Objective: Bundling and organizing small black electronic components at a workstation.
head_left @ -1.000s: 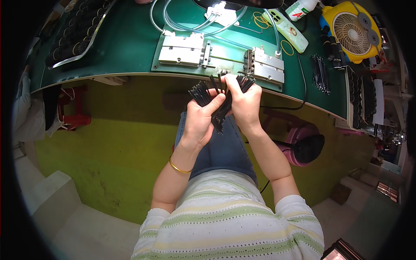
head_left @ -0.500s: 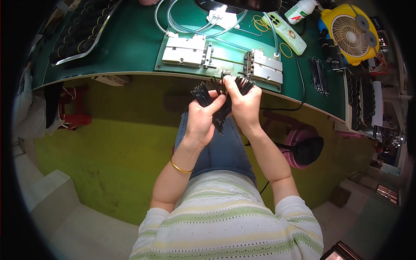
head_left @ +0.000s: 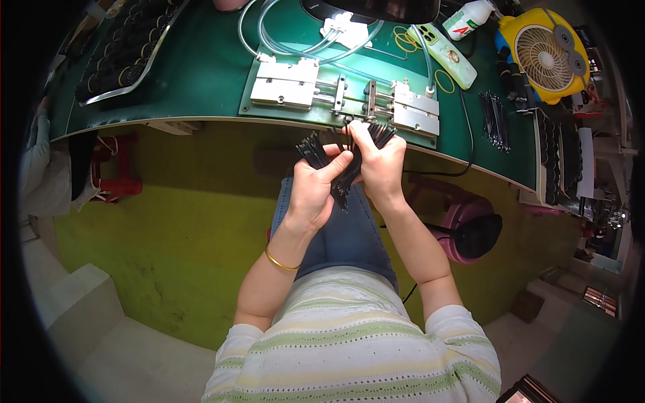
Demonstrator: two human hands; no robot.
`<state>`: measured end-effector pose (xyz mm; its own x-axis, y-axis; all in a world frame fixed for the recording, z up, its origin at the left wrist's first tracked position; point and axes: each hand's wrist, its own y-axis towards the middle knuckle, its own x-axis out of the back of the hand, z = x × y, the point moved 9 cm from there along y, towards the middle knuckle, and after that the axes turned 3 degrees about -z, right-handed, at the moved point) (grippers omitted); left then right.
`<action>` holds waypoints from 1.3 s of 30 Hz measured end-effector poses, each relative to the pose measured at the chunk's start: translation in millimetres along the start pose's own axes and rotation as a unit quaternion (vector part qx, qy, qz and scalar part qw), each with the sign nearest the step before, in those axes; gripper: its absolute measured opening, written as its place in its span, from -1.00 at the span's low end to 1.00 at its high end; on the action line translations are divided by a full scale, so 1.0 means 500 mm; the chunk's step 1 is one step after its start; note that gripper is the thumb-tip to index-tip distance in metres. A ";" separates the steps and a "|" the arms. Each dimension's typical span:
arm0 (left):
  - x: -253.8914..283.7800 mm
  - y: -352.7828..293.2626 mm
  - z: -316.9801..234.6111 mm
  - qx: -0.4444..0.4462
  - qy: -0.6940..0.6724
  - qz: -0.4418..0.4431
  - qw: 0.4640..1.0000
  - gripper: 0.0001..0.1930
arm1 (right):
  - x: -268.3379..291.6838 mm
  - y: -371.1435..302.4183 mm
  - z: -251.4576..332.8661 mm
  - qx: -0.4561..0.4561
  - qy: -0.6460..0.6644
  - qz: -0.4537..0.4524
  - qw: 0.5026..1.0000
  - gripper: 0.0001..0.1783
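My left hand (head_left: pixel 312 189) is closed around a bundle of thin black cords with small metal tips (head_left: pixel 313 149). Right beside it, my right hand (head_left: pixel 383 168) grips another bundle of the same cords (head_left: pixel 383 136). Its thumb and forefinger pinch near the small holder at the front middle of a metal fixture; whether a single cord sits there is too small to tell. The loose lower ends of the cords (head_left: pixel 340 195) hang between my palms. On the fixture, a left slide block (head_left: pixel 285 84) and a right slide block (head_left: pixel 415 111) push narrow jaws (head_left: pixel 370 101) toward the middle.
The fixture stands at the front edge of a green table (head_left: pixel 195 80). Behind it are clear air hoses (head_left: pixel 312 50) and a dark lamp (head_left: pixel 383 8). To the right lie a phone (head_left: pixel 450 59), a white bottle (head_left: pixel 467 19), a yellow fan (head_left: pixel 544 57) and more black cords (head_left: pixel 495 121).
Both jaws of the fixture have slid inward, so the gap between them is narrower and their rods show. My hands have stayed almost in place, still holding the cords.
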<state>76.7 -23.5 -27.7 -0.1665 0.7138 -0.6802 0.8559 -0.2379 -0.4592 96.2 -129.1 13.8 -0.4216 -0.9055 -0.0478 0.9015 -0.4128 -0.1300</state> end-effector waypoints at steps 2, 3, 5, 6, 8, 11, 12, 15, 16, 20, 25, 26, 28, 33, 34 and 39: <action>0.000 0.000 -0.001 -0.005 -0.003 -0.005 1.000 -0.90 | 0.003 0.002 0.002 0.014 0.009 -0.008 1.000 -0.79; 0.001 -0.001 -0.001 -0.006 -0.003 -0.005 1.000 -0.90 | 0.002 0.001 0.004 0.015 0.010 -0.008 1.000 -0.79; 0.004 0.000 0.001 -0.004 -0.004 -0.005 1.000 -0.89 | 0.001 -0.003 0.002 -0.005 0.004 -0.004 1.000 -0.79; 0.005 0.000 0.001 -0.003 -0.005 -0.005 1.000 -0.89 | 0.001 -0.005 0.001 -0.015 0.001 -0.002 1.000 -0.79; 0.007 0.000 0.001 -0.005 -0.001 0.003 1.000 -0.89 | -0.001 -0.009 0.010 -0.003 -0.010 0.009 1.000 -0.80; 0.006 -0.001 -0.001 -0.006 0.006 0.018 1.000 -0.88 | -0.008 -0.014 0.020 0.018 -0.033 0.032 0.999 -0.80; 0.008 -0.001 -0.001 -0.004 0.000 0.015 1.000 -0.88 | -0.009 -0.016 0.022 0.024 -0.028 0.024 0.999 -0.81; 0.010 0.000 0.000 0.003 -0.010 0.009 1.000 -0.88 | -0.008 -0.015 0.025 0.035 -0.017 0.008 0.999 -0.81; 0.009 0.000 -0.001 0.004 -0.008 0.006 1.000 -0.88 | -0.005 -0.013 0.020 0.026 -0.021 0.003 0.999 -0.81; 0.007 -0.001 -0.003 0.004 -0.007 -0.002 1.000 -0.88 | 0.001 -0.006 0.007 -0.005 -0.020 -0.007 1.000 -0.81; 0.011 0.009 0.002 0.001 -0.003 0.004 1.000 -0.89 | 0.004 -0.002 -0.005 -0.036 0.009 -0.009 0.999 -0.80; 0.011 0.010 0.003 0.000 0.000 0.009 1.000 -0.90 | 0.004 -0.002 -0.006 -0.039 0.014 -0.010 0.999 -0.80; 0.010 0.008 0.002 0.004 -0.004 0.003 1.000 -0.90 | 0.003 -0.001 -0.006 -0.026 0.016 -0.012 0.999 -0.80; 0.010 0.003 0.001 0.018 -0.019 0.016 1.000 -0.86 | 0.000 -0.011 0.012 -0.014 -0.014 0.008 1.000 -0.80; 0.006 0.002 0.001 0.022 -0.022 0.027 0.999 -0.85 | -0.004 -0.013 0.013 -0.021 -0.030 0.021 0.999 -0.80; 0.005 -0.003 -0.003 0.025 -0.016 0.014 0.999 -0.84 | -0.007 -0.013 0.029 0.040 -0.015 0.002 0.999 -0.80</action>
<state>75.7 -20.4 -28.0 -0.1588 0.6846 -0.7114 0.8351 -0.2913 -0.4667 93.2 -124.8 29.0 -0.4163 -0.9090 -0.0185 0.9084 -0.4150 -0.0497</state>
